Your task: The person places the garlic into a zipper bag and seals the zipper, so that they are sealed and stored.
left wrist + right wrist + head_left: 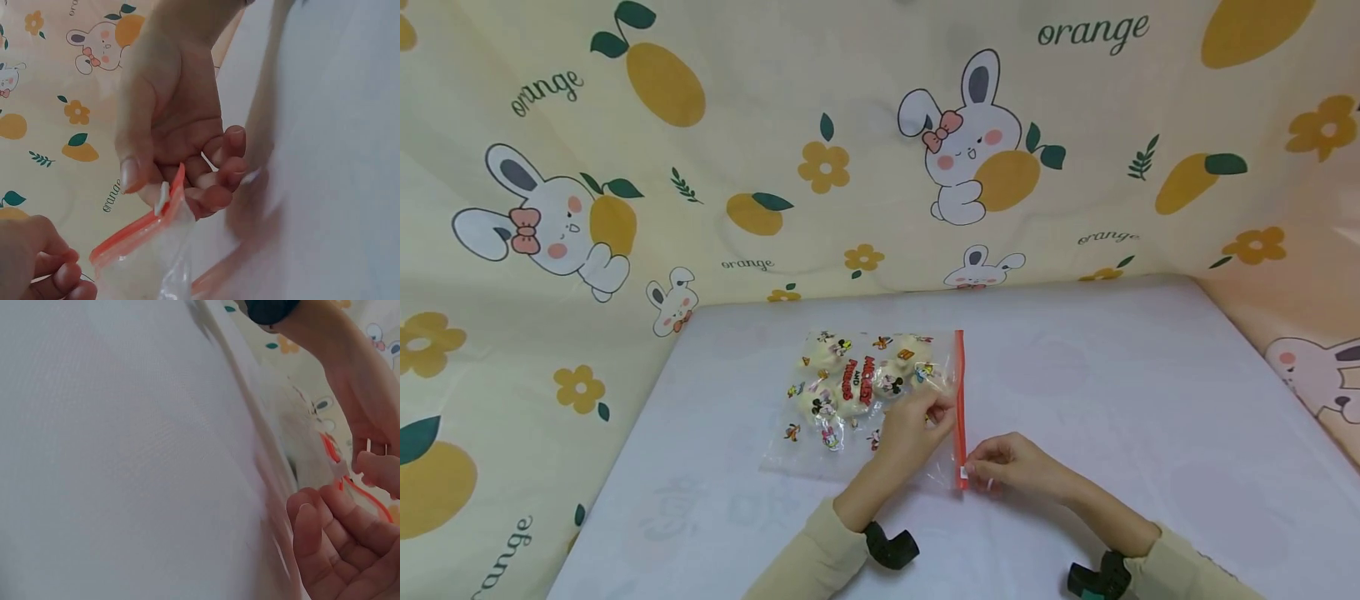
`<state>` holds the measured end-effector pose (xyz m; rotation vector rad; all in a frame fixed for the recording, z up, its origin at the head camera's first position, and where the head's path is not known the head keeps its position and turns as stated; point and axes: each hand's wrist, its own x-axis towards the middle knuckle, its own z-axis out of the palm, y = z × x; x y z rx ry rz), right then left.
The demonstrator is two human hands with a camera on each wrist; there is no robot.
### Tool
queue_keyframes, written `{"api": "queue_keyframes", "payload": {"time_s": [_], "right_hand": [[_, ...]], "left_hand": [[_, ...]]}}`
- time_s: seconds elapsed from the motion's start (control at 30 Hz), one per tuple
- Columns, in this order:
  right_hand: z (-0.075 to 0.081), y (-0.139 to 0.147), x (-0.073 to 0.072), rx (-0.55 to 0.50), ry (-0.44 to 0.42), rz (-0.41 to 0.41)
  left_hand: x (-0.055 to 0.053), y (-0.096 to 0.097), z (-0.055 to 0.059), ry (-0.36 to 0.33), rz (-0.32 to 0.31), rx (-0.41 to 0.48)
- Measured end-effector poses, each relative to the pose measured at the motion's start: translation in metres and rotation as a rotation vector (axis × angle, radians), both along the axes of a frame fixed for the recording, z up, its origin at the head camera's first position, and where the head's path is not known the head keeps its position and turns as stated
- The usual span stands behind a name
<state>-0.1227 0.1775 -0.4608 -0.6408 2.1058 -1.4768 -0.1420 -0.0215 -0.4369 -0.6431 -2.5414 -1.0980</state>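
A clear slider zip bag [842, 450] with Mickey and Friends prints lies flat on the table, several pale rounded things [891, 379] inside. Its red zip strip [959, 358] runs along the right side, with a white slider [964, 472] at the near end. My left hand [917, 425] reaches over the bag, fingers curled at the strip about midway along it. At the near corner, my right hand [1018, 467] holds the strip by the slider with curled fingers. In the left wrist view the slider [162, 199] stands between that hand's thumb and fingers.
The table [1090, 367] has a white cover. Behind it and at the sides hangs a cream cloth [865, 67] printed with rabbits, oranges and flowers. Black bands [891, 546] sit on both wrists, below pale sleeves [812, 550].
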Motion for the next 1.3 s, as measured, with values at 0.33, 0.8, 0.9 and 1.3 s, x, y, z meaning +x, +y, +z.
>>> {"api": "queue_keyframes", "payload": {"time_s": [0.33, 0.8, 0.9, 1.3], "right_hand": [[-0.002, -0.005, 0.003, 0.002, -0.044, 0.019], [0.0, -0.004, -0.003, 0.013, -0.101, -0.099], [0.001, -0.004, -0.002, 0.009, -0.105, -0.104], [0.001, -0.002, -0.004, 0.036, -0.087, -0.088]], "left_hand": [[0.024, -0.014, 0.0, -0.064, -0.072, 0.022], [0.058, -0.017, -0.008, -0.489, -0.219, 0.288], [0.065, -0.013, -0.018, -0.693, -0.229, 0.448], [0.077, -0.002, -0.033, -1.023, -0.078, 0.745]]}}
